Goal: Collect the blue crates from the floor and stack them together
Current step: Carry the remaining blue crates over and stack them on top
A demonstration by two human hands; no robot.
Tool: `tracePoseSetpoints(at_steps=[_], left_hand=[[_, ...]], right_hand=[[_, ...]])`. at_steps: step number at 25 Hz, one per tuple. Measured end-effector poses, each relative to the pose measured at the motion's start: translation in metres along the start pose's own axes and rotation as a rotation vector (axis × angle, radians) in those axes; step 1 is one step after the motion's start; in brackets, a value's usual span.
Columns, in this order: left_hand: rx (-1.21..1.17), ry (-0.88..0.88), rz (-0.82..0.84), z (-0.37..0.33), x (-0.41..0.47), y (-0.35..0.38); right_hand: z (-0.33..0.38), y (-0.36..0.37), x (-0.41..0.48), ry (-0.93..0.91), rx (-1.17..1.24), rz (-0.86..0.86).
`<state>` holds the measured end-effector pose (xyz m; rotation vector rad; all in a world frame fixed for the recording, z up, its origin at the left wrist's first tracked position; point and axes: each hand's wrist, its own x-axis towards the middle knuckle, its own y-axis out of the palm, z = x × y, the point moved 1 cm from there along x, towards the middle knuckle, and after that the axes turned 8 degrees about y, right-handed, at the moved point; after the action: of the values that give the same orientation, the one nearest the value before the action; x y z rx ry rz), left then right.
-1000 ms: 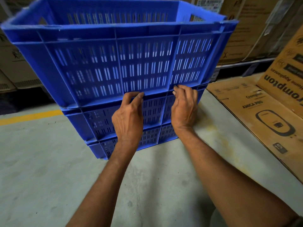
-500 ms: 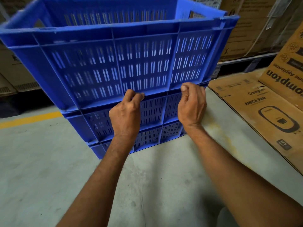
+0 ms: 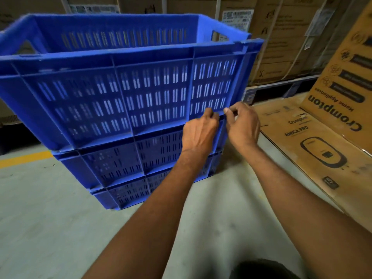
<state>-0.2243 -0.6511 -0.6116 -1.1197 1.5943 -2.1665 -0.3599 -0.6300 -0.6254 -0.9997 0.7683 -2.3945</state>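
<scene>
Both hands clamp low on the top crate (image 3: 120,93). L hand (image 3: 198,135) has its fingers curled onto the crate's bottom edge. R hand (image 3: 242,125) is just beside it at the crate's 4 o'clock corner, thumb on the edge and fingers curled round the end. How deep either hooks in, can't tell.

Big to small: the stack (image 3: 120,162) of three blue crates stands on the floor (image 3: 50,218), centre-left. The top crate rides high on the two below, and its 9 o'clock end juts past them, so it's prob. not seated yet. A flat carton (image 3: 312,148) lies at 3 o'clock, near the stack but apart from it.

Risks, as I judge them:
- **Tipping:** both hands work one corner, so the far end has no support. A hard push or lift here could pivot the crate & tip it off toward 9 o'clock.
- **Pinching:** if it drops into the nest suddenly, fingertips between the rims could get pinched.
- **Slipping:** the hold on a thin edge looks shallow & could slip.
</scene>
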Motion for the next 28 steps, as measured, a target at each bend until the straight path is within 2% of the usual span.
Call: tracePoseSetpoints(at_steps=[4, 9, 12, 14, 18, 19, 23, 26, 28], left_hand=[[0.014, -0.009, 0.012, 0.002, 0.007, 0.007], [-0.005, -0.002, -0.029, 0.002, 0.006, 0.018], [-0.120, -0.031, -0.016, 0.003, 0.008, 0.020], [-0.237, -0.066, 0.039, 0.012, 0.009, 0.010], [-0.399, -0.174, 0.175, 0.033, -0.029, -0.046], [-0.457, -0.218, 0.197, 0.036, -0.042, -0.067], [-0.572, -0.454, 0.269, 0.045, -0.073, -0.160], [-0.665, -0.586, 0.343, 0.036, -0.086, -0.248], [-0.693, -0.597, 0.394, 0.023, -0.090, -0.317]], right_hand=[[0.002, 0.001, -0.005, -0.084, -0.092, -0.048], [0.002, 0.005, -0.013, -0.058, -0.048, -0.124], [0.000, 0.008, -0.019, -0.017, -0.006, -0.122], [0.002, 0.004, -0.017, 0.027, 0.005, -0.052], [0.019, -0.033, -0.025, 0.175, -0.069, 0.340], [0.025, -0.050, -0.033, 0.217, -0.054, 0.391], [0.062, -0.132, -0.070, 0.461, 0.065, 0.460], [0.106, -0.219, -0.083, 0.517, 0.155, 0.581], [0.135, -0.285, -0.084, 0.508, 0.179, 0.661]])
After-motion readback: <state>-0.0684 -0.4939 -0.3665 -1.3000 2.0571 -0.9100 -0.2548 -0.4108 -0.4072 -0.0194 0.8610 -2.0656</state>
